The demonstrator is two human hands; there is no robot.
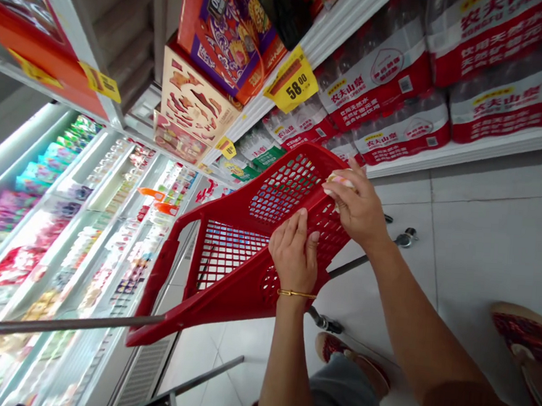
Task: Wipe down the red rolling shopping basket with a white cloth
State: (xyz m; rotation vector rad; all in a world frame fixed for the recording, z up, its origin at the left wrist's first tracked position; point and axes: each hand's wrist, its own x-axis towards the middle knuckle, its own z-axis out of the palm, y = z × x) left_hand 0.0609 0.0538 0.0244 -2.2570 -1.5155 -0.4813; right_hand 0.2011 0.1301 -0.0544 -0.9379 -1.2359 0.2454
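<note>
A tilted red shopping cart (227, 302) with mesh sides fills the middle of the view. My left hand (293, 254), a gold bracelet at its wrist, is over the cart's near rim. Its fingers lie side by side and lightly bent, the thumb stands apart, and nothing shows in them. Farther right, my right hand (358, 206) is at the end of the cart's rim. Between its thumb and fingers it pinches a small pale piece (339, 180) with orange and pink print. Whether that is a wrapper or a cloth I cannot make out, since the fingers cover most of it.
Shrink-wrapped water bottle packs (401, 135) line the low shelf beyond the cart. Above them stand snack boxes (199, 99) and a yellow price tag (294, 81). A lit refrigerated case (87, 233) runs along the left. A metal bar (58, 326) reaches the cart handle. Shoes (527, 348) are on the tiles.
</note>
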